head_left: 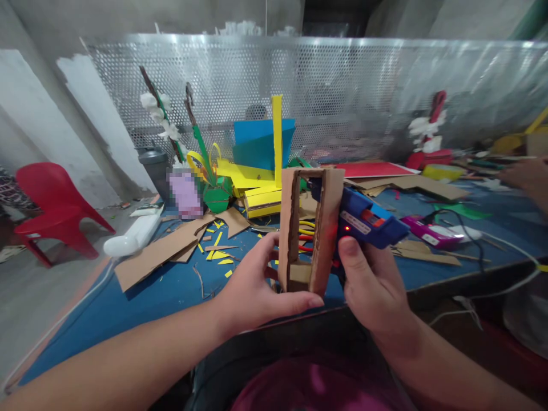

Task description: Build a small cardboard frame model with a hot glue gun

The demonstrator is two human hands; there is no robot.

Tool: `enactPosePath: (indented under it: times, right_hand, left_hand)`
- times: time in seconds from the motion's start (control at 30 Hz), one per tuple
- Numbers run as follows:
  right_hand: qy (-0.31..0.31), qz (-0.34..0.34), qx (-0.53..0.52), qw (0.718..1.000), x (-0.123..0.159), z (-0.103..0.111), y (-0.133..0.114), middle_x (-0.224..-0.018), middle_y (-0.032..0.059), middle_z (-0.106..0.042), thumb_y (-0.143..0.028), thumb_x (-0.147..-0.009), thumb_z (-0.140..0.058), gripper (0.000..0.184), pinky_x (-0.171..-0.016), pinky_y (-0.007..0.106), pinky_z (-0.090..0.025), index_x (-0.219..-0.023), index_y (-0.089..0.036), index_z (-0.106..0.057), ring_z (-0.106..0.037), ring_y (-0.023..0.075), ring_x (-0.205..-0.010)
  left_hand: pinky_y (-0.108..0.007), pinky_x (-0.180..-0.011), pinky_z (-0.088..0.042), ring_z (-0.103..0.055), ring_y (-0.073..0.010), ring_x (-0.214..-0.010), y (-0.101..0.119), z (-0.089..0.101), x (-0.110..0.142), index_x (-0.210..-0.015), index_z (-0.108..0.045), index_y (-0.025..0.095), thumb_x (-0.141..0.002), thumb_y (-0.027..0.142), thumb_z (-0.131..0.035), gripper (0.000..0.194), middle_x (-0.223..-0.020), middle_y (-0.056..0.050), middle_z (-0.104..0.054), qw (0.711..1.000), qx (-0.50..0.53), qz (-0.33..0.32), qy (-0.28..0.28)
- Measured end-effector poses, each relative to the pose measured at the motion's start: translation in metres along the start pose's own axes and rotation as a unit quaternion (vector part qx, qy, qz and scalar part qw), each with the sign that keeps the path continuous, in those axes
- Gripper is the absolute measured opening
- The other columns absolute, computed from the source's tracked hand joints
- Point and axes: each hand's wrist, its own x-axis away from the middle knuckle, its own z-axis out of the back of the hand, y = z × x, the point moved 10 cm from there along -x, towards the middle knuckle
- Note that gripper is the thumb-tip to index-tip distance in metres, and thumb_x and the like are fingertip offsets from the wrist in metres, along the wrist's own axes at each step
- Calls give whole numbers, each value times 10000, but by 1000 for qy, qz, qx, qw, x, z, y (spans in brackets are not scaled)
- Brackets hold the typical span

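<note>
My left hand (261,285) grips a tall, hollow cardboard frame (327,234) by its lower left side, thumb along the bottom edge. The frame stands upright above the front of the table, and I see through its middle. In my right hand (372,279) is a blue glue gun (363,220) with a small red light lit on its side. Its front end reaches behind the frame's right wall, so the nozzle is mostly hidden. My right thumb lies on the gun's side; its trigger is out of sight.
The blue tabletop (98,308) carries cardboard pieces (160,251), yellow scraps (219,254) and scissors with a red handle partly behind the frame. Behind stand a yellow paper piece (277,142) and a green pot (217,195). A purple device (432,231) with cables lies right, near another person's hand (524,174).
</note>
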Motion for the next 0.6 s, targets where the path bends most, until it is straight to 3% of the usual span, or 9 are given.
enactPosePath:
  times: [0.13,0.33,0.6]
  right_hand:
    - [6,7,-2,1000,-2,-1,-4,-1542,63,-752,-596,-1122,-574,491,-1248,606,-538,-1563,-405,-676,-635,377,-1519]
    - [12,-11,-12,1000,-2,4,0,-1366,74,-837,-667,-1109,-552,535,-1048,565,-664,-1519,-372,-727,-773,376,-1286]
    - [6,12,-5,1000,-3,6,-6,-1558,48,-750,-600,-1118,-586,481,-1281,612,-499,-1530,-388,-717,-634,378,-1517]
  left_hand:
    - [-374,-978,-621,-709,-312,-1273,0,1,0,-1483,-624,287,-772,395,-1034,828,-1414,-105,-741,1000,1,2,1]
    - [-365,-974,-622,-688,-307,-1291,1,0,2,-1471,-630,297,-770,407,-1036,818,-1420,-95,-727,1000,0,5,-5]
    - [-370,-973,-621,-661,-323,-1340,1,0,2,-1497,-601,296,-773,440,-1036,857,-1458,-106,-700,1000,-2,6,-8]
